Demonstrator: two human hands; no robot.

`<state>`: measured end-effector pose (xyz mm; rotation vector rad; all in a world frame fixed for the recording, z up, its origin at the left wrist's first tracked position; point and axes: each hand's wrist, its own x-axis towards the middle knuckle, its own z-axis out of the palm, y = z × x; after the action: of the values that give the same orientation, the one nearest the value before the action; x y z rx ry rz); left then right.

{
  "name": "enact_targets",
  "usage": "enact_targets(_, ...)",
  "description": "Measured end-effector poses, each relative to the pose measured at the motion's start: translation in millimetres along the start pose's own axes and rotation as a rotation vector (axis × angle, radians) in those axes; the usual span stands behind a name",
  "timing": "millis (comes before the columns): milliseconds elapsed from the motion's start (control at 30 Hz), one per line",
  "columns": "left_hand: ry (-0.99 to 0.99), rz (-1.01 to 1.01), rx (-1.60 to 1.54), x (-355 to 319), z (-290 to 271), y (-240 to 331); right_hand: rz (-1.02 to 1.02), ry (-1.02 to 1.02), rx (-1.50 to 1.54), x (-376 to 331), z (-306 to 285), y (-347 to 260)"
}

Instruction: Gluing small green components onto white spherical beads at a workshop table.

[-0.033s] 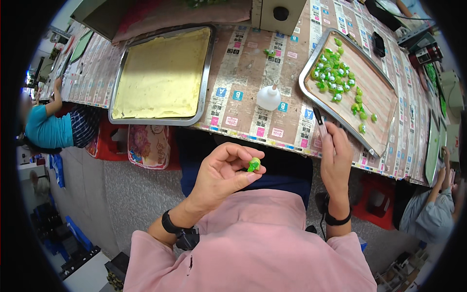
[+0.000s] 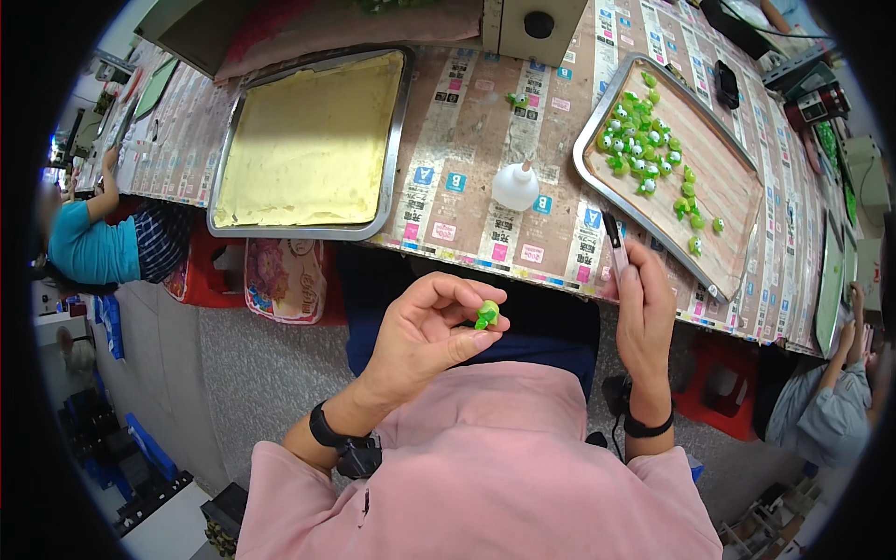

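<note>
My left hand (image 2: pixel 425 327) pinches a small bright green figurine (image 2: pixel 487 315) between thumb and fingers, just in front of the table edge. My right hand (image 2: pixel 646 303) is closed around a slim tool (image 2: pixel 615 243) with a dark end and a pale shaft, and its exact kind is unclear. The tool's dark end points away from me, over the table edge near the right tray (image 2: pixel 737 187). Many similar green figurines (image 2: pixel 644 140) with white, eye-like balls lie heaped in that tray. A white squeeze bottle (image 2: pixel 515 188) with a thin nozzle stands between the hands, farther off.
A metal tray (image 2: pixel 217 210) lined with a yellow sheet (image 2: pixel 313 140) lies at the left. One loose green figurine (image 2: pixel 517 100) rests on the printed table cover (image 2: pixel 457 121). A grey box with a black knob (image 2: pixel 539 25) stands at the back. Other people sit at both sides.
The slim tool in my right hand has tilted very slightly. My left hand and the figurine stay in place.
</note>
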<state>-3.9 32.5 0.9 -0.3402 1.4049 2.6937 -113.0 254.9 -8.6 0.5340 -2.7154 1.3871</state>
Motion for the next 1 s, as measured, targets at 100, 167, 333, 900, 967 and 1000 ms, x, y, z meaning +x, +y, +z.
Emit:
enact_targets(100,-0.009,-0.019,0.001,1.4,1.0,2.3,0.292,-0.227,0.524,-21.2,-9.7,-25.0)
enact_targets(167,-0.005,-0.046,0.01,2.0,0.9,3.6,0.058,-0.255,0.351,-29.3,-6.8,-26.9)
enact_targets(333,-0.045,-0.133,-0.102,4.8,-1.1,6.5,-0.107,-0.291,0.218,-26.3,3.5,-42.9)
enact_targets(900,-0.035,-0.09,-0.096,1.4,-1.6,3.8,-0.321,-0.24,0.077,-24.9,23.3,-60.0)
enact_targets(967,-0.028,-0.076,-0.086,1.3,-0.3,4.3,-0.325,-0.243,0.078,-25.4,23.5,-60.2)
enact_targets(1000,-0.029,-0.065,-0.087,1.3,0.1,4.5,-0.324,-0.247,0.064,-26.0,23.4,-60.0)
